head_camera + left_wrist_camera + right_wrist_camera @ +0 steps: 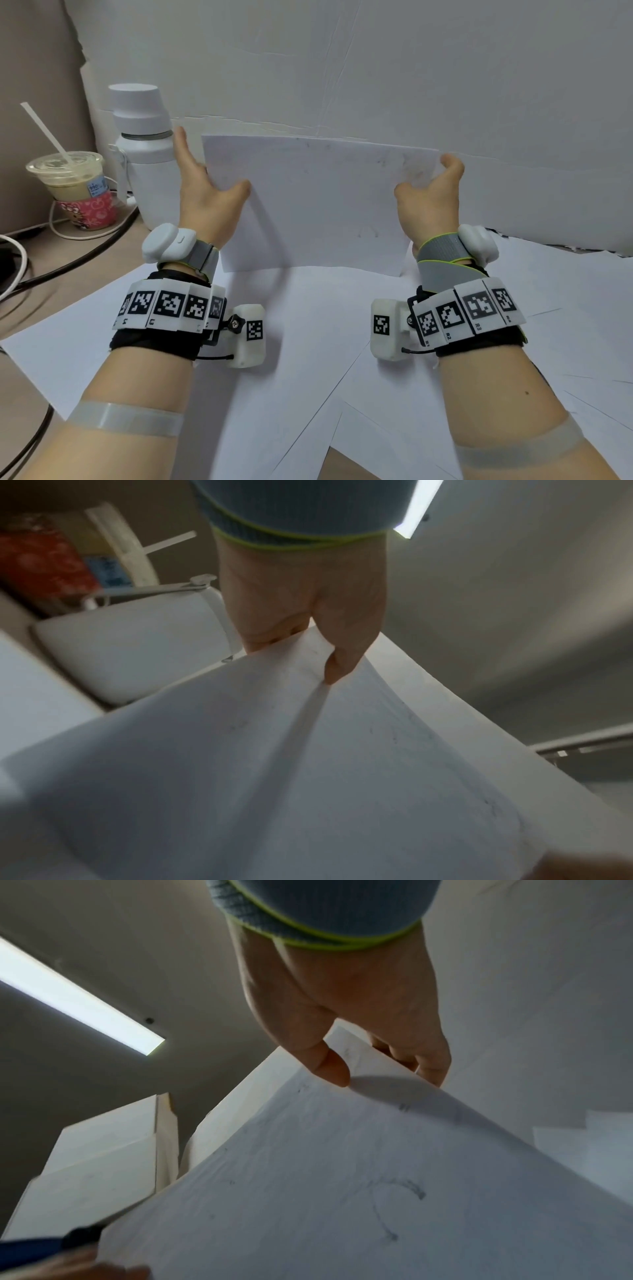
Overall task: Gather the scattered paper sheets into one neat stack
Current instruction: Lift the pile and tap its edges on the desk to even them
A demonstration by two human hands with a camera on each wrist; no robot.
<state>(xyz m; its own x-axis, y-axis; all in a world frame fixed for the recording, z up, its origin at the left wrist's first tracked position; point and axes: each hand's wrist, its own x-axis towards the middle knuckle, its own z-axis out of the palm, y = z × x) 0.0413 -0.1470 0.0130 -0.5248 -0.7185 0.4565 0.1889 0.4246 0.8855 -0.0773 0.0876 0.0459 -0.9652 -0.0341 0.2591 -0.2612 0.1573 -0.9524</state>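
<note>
A bundle of white paper sheets (315,202) stands upright on its long lower edge, held between both hands above the table. My left hand (209,185) pinches its left edge, thumb on the near face and fingers behind. My right hand (431,185) pinches the right edge the same way. In the left wrist view the left hand (308,631) has its thumb pressed on the sheets (308,764); in the right wrist view the right hand (346,1042) clamps the sheets (377,1177), which carry faint pencil marks. More white sheets (308,359) lie spread flat and overlapping on the table beneath.
A white lidded bottle (144,154) stands at the left, close to my left hand. Farther left is a plastic cup (78,192) with a straw. Cables (68,253) run over the brown table (41,294) at the left. A white backdrop board (411,68) rises behind.
</note>
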